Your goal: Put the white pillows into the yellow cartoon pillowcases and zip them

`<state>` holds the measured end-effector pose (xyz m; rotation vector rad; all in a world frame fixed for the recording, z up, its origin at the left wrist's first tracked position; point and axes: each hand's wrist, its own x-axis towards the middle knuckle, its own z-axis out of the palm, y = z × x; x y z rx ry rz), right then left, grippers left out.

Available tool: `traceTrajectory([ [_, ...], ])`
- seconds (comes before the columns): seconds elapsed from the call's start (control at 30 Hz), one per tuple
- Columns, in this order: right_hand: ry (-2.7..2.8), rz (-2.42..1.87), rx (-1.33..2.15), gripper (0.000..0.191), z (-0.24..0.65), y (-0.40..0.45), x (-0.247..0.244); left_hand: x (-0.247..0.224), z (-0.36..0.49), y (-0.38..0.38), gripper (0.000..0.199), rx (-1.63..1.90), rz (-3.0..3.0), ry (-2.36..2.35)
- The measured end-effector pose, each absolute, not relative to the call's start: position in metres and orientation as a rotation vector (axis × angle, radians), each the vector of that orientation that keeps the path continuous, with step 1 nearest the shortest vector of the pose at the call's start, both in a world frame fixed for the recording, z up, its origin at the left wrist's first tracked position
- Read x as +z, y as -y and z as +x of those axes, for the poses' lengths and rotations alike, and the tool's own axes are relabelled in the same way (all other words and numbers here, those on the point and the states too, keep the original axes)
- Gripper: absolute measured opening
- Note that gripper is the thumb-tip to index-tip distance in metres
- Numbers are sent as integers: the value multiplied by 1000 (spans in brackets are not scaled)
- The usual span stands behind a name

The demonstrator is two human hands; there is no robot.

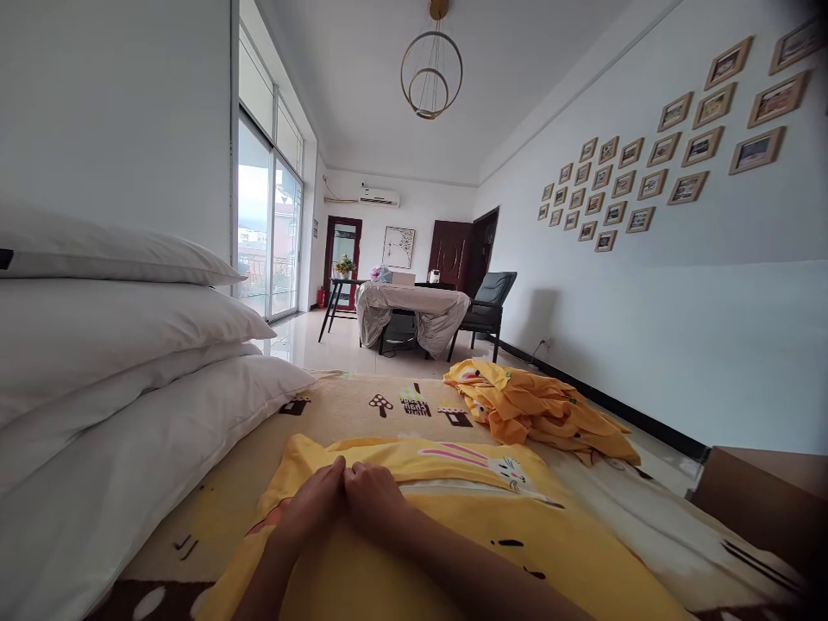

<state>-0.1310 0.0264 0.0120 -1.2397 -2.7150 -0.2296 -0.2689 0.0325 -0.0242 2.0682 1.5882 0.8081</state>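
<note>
A yellow pillowcase (517, 539) with a printed rabbit face lies flat in front of me on the patterned blanket (349, 397). Along its far side runs a long slit, and a strip of white pillow (446, 487) shows through it. My left hand (315, 493) is closed on the pillowcase at the left end of this slit. Right beside it, knuckles touching, my right hand (373, 490) is also closed on the fabric. The fingertips of both hands are hidden, so any small part between them cannot be made out.
Several white pillows (129, 345) are stacked at the left. Crumpled yellow pillowcases (536, 405) lie in a heap beyond my work, to the right. A cardboard box (756, 492) stands at the right edge. Farther off are a covered table (414, 297) and a black chair (490, 302).
</note>
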Motion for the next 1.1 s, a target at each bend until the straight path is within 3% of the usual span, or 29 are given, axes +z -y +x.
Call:
traceTrajectory([
  [0.2, 2688, -1125, -118, 26, -123, -24, 16, -25, -272, -37, 14, 844, 2143, -1485],
  [0.63, 2446, -1481, 100, 5, -82, -31, 41, -19, -280, -34, 28, 959, 2092, -1436],
  [1.1, 2396, -1403, -68, 8, -27, -18, 41, -22, -286, -40, 35, 977, 2078, -1420],
])
